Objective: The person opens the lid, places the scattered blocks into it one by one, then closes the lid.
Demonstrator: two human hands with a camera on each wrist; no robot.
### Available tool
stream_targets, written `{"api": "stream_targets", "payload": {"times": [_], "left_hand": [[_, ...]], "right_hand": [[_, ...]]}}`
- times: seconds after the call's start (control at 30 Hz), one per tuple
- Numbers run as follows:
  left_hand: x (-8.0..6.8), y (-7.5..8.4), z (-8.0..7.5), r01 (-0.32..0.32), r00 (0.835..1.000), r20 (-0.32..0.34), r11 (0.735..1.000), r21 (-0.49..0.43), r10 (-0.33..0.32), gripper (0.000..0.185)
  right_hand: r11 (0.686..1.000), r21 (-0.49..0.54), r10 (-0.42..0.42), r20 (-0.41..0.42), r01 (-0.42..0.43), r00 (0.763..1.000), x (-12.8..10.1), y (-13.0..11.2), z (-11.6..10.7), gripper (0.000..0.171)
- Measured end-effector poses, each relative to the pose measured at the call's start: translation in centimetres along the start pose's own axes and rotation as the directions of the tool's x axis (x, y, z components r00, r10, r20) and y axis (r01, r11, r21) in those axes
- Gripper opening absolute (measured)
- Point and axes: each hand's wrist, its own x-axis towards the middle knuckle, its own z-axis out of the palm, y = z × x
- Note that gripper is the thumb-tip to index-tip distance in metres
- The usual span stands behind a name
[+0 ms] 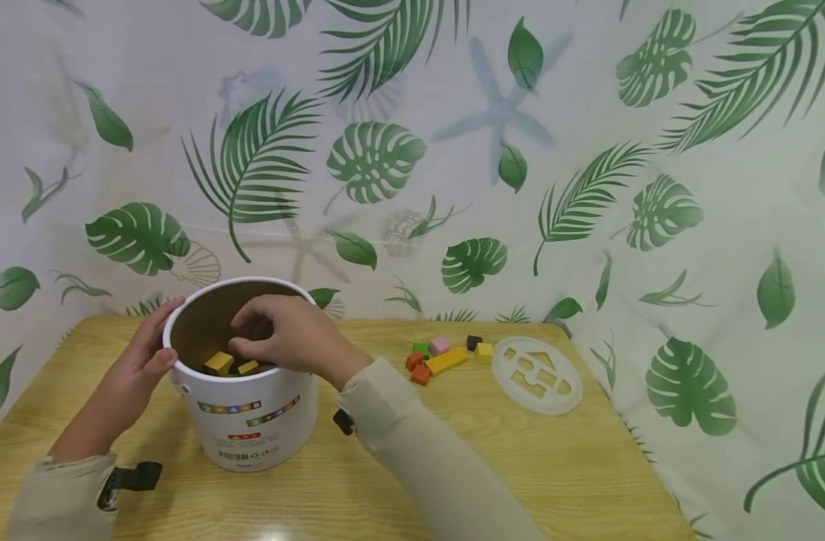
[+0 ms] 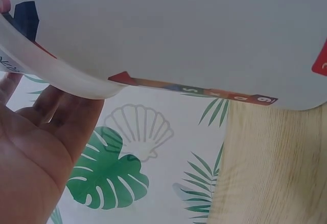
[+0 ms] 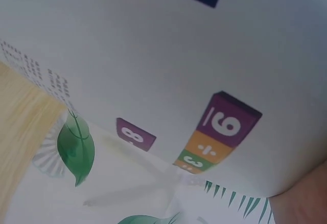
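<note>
A white bucket point(image 1: 291, 432) with printed number strips stands on the left part of the table. My left hand point(image 1: 142, 349) holds its left side, thumb at the rim; in the left wrist view the fingers point(image 2: 76, 117) reach under the bucket's lip. Inside the bucket lie yellow blocks point(image 1: 219, 364), seen near the front wall. My right hand point(image 1: 294, 334) reaches over the rim into the opening, thumb and forefinger apart with nothing visible between them. The other right fingers are hidden. Printed bucket wall point(image 3: 127, 45) fills most of the right wrist view.
Right of the bucket, a small group of loose blocks lies on the wooden table point(image 1: 521, 466): a long yellow block point(image 1: 446, 361), a pink block point(image 1: 439, 346), orange blocks point(image 1: 421, 374) and others. Beside them is a white shape-sorting lid point(image 1: 566, 376) with cut-outs. Leaf-patterned cloth point(image 1: 412, 248) hangs behind.
</note>
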Motion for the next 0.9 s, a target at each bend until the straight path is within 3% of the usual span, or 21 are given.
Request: {"api": "stream_targets", "payload": {"times": [0.27,0.47,0.57,0.67,0.77,0.9], "left_hand": [[0.0,-0.3,0.0,-0.005,1.0,-0.001,1.0,-0.011,0.005,0.063],[0.0,-0.2,0.0,0.019,1.0,0.002,1.0,0.008,-0.02,0.062],[0.1,-0.2,-0.1,0.033,0.999,0.003,0.999,0.022,-0.033,0.062],[0.2,-0.2,-0.2,0.035,0.999,0.008,0.999,0.027,-0.036,0.063],[0.3,-0.2,-0.3,0.024,1.0,0.01,1.0,0.017,-0.024,0.063],[0.4,-0.3,-0.4,0.006,1.0,0.013,1.0,0.002,-0.006,0.064]], "right_hand": [[0.979,0.083,-0.173,-0.141,0.186,0.975,-1.3,1.3,-0.4,0.028],[0.907,0.298,-0.22,-0.264,0.297,0.939,-3.9,4.2,-2.0,0.038],[0.889,0.321,-0.212,-0.341,0.325,0.916,-5.6,6.7,-3.3,0.035],[0.913,0.295,-0.165,-0.366,0.282,0.916,-7.5,9.6,-4.7,0.034],[0.945,0.276,-0.073,-0.351,0.178,0.933,-9.6,12.7,-6.0,0.034],[0.956,0.291,0.072,-0.318,0.025,0.945,-12.4,17.0,-7.2,0.035]]}}
